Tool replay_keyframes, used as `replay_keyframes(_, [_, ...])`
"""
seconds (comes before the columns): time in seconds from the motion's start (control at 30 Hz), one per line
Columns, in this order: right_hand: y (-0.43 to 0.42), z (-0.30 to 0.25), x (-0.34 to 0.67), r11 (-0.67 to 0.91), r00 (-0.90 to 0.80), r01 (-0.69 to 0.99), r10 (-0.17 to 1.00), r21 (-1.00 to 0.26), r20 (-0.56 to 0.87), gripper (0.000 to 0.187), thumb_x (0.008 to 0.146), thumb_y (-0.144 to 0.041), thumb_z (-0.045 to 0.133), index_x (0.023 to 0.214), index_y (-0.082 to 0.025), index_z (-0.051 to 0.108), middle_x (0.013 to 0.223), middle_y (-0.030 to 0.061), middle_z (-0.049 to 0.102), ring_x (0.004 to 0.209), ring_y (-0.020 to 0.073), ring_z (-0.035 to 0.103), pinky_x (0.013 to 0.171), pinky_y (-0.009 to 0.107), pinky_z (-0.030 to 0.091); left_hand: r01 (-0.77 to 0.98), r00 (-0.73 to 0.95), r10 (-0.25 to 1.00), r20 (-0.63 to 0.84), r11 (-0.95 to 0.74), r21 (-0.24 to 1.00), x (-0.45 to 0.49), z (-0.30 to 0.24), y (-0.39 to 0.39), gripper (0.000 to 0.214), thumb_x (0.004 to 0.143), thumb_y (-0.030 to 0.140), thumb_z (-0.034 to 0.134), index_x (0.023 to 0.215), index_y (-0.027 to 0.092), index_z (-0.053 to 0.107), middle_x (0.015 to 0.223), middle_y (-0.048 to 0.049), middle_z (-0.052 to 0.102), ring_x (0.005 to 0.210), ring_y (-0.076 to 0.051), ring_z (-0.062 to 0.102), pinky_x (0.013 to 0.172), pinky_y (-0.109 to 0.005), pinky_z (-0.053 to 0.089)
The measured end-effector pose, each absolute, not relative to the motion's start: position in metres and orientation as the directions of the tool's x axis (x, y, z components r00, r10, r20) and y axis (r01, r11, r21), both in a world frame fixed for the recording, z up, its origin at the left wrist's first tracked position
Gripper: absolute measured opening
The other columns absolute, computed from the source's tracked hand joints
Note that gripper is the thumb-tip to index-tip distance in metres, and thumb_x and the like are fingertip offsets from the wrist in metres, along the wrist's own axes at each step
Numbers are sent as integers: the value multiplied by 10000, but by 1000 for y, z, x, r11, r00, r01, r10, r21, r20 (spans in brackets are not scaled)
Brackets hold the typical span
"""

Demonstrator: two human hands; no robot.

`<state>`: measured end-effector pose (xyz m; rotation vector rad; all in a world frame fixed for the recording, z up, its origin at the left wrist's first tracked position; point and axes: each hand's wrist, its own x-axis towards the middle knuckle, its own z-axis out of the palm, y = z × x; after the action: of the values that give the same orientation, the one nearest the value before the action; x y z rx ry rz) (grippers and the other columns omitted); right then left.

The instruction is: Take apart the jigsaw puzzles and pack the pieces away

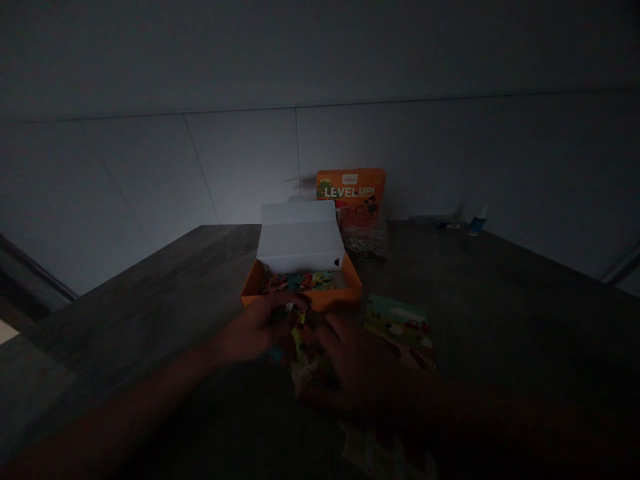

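Colourful jigsaw pieces (pixel 302 340), partly joined as far as the dim light shows, lie on the dark table between my two hands. My left hand (pixel 257 328) reaches in from the left, its fingers bent over the upper pieces and closed on a jigsaw piece that they mostly cover. From the right, my right hand (pixel 353 357) rests low over the patch, fingers and thumb apart along its right and near edges. Just beyond stands an orange box (pixel 353 287) with its white lid raised and more loose pieces (pixel 303 281) inside. Shadow hides most fingertips.
A printed farm picture (pixel 400 323) lies right of my right hand. Pale strip-like pieces (pixel 373 453) are near the front edge. Behind the box are an orange "LEVEL UP!" box (pixel 353 190) and a clear bag of pieces (pixel 367 243). A small bottle (pixel 478 221) stands back right.
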<state>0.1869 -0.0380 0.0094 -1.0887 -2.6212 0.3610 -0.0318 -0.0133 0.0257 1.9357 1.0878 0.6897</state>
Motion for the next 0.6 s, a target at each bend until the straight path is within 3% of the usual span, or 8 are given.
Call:
replay_keyframes(0.07, [-36,6,188,719,-706,610,684,-333,184,722,793,-684,583,1264,-138,551,1186,155,545,1056,320,536,890,461,458,542,442,883,160,-404,737,-35,25,-13,337,880,228,478,1207,177,542,990,-73,688,621,-133,660,556,-244,555])
replay_keyframes(0.13, [-35,5,189,741,-730,576,656,-345,190,723,818,-691,549,1283,-139,551,1213,158,533,1105,322,511,935,468,441,642,470,834,288,-547,537,-39,25,-12,358,869,196,475,1220,164,539,930,-74,698,584,-131,638,568,-259,546])
replay_keyframes(0.2, [-35,6,189,742,-739,566,650,-359,177,715,815,-691,556,1239,-116,580,1224,168,531,1121,328,502,959,472,430,674,539,756,372,-652,348,-41,26,-12,393,835,154,476,1222,150,541,958,-95,698,661,-162,661,634,-297,560])
replay_keyframes(0.27, [-35,7,188,734,-733,570,658,-370,173,673,810,-650,598,1186,-92,599,1227,180,535,1131,330,499,973,467,421,658,605,698,382,-709,254,-42,26,-12,426,804,110,465,1221,154,538,1019,-106,694,799,-197,685,733,-339,569])
replay_keyframes(0.4, [-37,8,185,699,-700,578,690,-420,184,560,792,-557,665,1118,-106,601,1194,167,554,1116,318,503,969,461,414,593,678,652,341,-758,270,-39,25,-13,395,811,70,466,1178,183,556,1137,-93,674,1012,-218,661,875,-368,540])
replay_keyframes(0.53, [-35,4,184,664,-669,592,721,-456,181,575,719,-478,755,1111,-101,569,1157,164,560,1084,314,511,931,451,421,511,701,639,316,-760,402,-33,26,-16,241,906,128,484,1116,182,590,1058,-71,689,959,-188,661,832,-313,533])
replay_keyframes(0.6, [-35,3,184,655,-653,586,730,-477,202,621,701,-493,769,1132,-107,544,1156,162,564,1071,308,520,906,436,426,455,715,636,289,-738,498,-30,27,-19,221,917,224,572,1136,189,587,1081,-66,683,967,-187,658,829,-300,527])
